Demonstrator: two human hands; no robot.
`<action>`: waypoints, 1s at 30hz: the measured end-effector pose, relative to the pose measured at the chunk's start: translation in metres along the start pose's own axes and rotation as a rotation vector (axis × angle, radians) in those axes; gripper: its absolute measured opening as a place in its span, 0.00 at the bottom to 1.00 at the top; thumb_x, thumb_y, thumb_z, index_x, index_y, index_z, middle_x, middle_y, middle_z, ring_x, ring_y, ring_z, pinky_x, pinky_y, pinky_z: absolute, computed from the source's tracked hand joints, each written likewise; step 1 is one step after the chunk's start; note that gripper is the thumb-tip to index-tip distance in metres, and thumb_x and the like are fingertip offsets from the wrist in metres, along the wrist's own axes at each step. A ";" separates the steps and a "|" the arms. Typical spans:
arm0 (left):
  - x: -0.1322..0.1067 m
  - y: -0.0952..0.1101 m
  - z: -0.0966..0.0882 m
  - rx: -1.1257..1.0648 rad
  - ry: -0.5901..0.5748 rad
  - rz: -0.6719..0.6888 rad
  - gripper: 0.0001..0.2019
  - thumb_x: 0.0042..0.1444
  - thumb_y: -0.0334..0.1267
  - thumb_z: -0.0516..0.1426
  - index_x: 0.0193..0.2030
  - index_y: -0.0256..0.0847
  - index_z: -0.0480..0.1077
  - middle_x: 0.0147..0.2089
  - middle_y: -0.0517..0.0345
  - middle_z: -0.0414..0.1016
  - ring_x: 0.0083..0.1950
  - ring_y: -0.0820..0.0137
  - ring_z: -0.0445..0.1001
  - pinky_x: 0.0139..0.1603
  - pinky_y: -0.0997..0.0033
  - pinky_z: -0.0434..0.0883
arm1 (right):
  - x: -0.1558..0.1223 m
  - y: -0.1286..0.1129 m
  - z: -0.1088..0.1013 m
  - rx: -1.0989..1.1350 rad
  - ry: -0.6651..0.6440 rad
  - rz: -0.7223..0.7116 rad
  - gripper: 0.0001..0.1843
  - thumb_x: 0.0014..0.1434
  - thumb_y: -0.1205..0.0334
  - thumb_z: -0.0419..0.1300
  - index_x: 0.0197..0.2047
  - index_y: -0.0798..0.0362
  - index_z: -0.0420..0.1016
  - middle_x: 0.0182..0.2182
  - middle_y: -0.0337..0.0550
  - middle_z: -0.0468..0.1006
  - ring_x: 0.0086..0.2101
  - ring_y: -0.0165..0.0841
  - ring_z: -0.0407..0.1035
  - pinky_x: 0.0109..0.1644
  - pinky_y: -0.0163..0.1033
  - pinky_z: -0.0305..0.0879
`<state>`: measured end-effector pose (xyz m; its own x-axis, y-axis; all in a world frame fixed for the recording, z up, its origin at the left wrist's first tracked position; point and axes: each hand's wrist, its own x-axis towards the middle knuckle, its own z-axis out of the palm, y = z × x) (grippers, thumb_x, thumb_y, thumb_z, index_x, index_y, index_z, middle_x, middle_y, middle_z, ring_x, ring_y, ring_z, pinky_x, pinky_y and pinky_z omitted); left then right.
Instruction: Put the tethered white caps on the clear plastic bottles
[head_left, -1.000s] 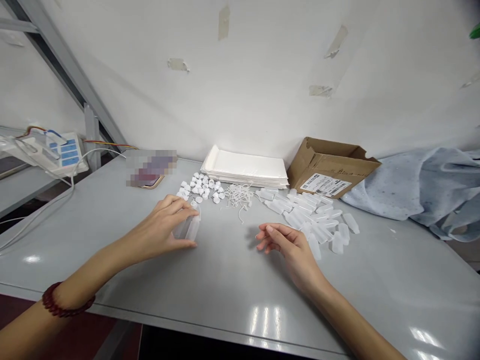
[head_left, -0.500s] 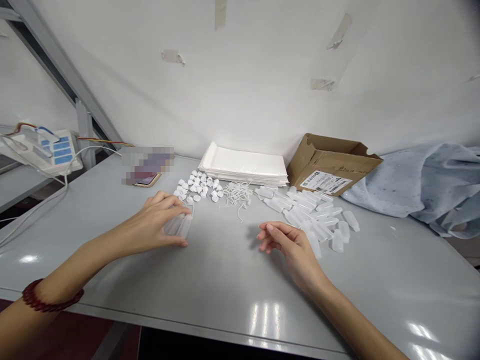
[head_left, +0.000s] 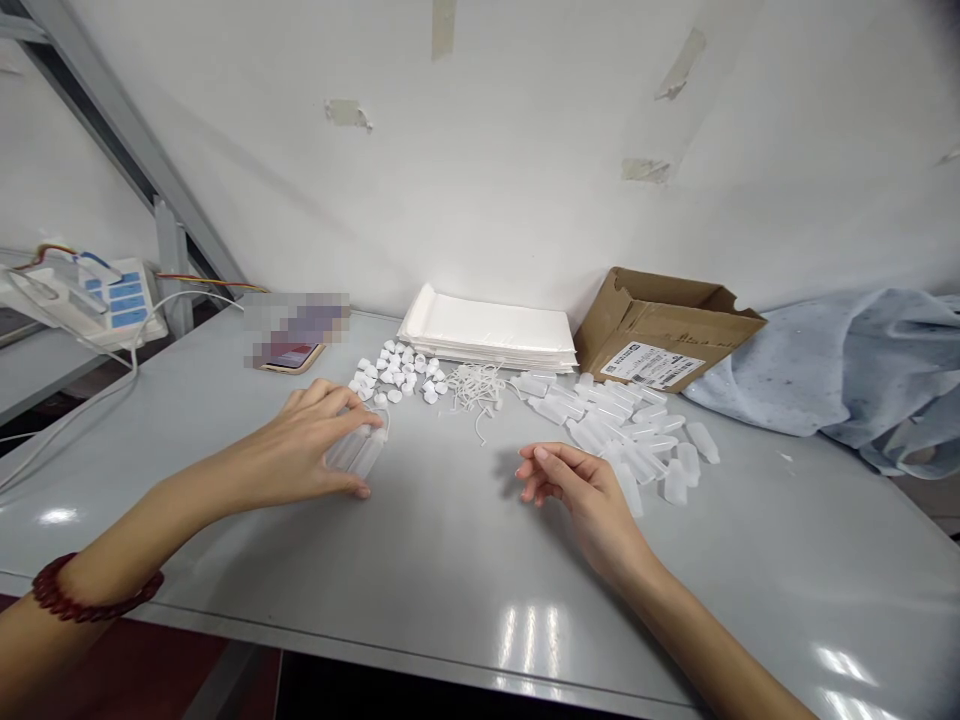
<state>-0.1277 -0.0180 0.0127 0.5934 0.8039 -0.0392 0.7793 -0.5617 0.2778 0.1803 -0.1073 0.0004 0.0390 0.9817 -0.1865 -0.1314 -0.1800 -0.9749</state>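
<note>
My left hand [head_left: 307, 445] hovers at the left over several translucent plastic bottles [head_left: 364, 452] that lie side by side on the table. Its thumb and fingers are spread apart around them, and the hand partly hides them. A thin white loop shows at the bottles' far end. My right hand [head_left: 581, 490] rests in the air near the middle, its fingers curled and the thumb against the index finger, with nothing visible in it. Just beyond lies a loose pile of translucent bottles [head_left: 626, 425]. White caps [head_left: 397, 370] and a heap of thin white straps [head_left: 478, 388] lie farther back.
A stack of white padded envelopes [head_left: 491, 330] sits against the wall, beside an open cardboard box [head_left: 667, 330]. Bluish cloth [head_left: 825, 370] lies at the right. A phone [head_left: 296, 357] and a power strip with cables [head_left: 124, 295] are at the left of the grey table [head_left: 435, 590].
My left hand has shifted slightly left, off the bottles, so more of them shows. My right hand has hardly moved.
</note>
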 end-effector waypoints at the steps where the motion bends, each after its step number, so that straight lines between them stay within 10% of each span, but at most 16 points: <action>1: 0.000 0.000 -0.001 -0.007 0.003 0.007 0.30 0.42 0.62 0.62 0.50 0.53 0.72 0.49 0.54 0.69 0.53 0.53 0.62 0.53 0.55 0.63 | 0.000 0.000 0.000 0.003 0.001 0.000 0.14 0.57 0.52 0.62 0.34 0.55 0.79 0.28 0.43 0.78 0.25 0.28 0.70 0.30 0.35 0.62; 9: 0.023 -0.012 -0.014 -0.062 0.178 -0.074 0.19 0.57 0.53 0.50 0.46 0.45 0.73 0.43 0.55 0.75 0.51 0.57 0.65 0.49 0.63 0.64 | 0.000 -0.001 0.001 0.002 0.003 -0.001 0.14 0.57 0.52 0.62 0.34 0.56 0.79 0.28 0.43 0.78 0.25 0.28 0.69 0.31 0.35 0.62; 30: 0.058 -0.011 -0.010 0.011 0.292 -0.131 0.17 0.56 0.48 0.46 0.31 0.42 0.70 0.36 0.52 0.76 0.44 0.57 0.67 0.46 0.60 0.64 | -0.002 -0.003 0.000 0.001 0.014 0.001 0.15 0.57 0.51 0.62 0.34 0.56 0.78 0.28 0.43 0.78 0.24 0.28 0.68 0.32 0.37 0.62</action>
<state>-0.1041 0.0365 0.0166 0.4061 0.8909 0.2037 0.8484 -0.4503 0.2782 0.1810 -0.1087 0.0034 0.0532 0.9805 -0.1889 -0.1326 -0.1806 -0.9746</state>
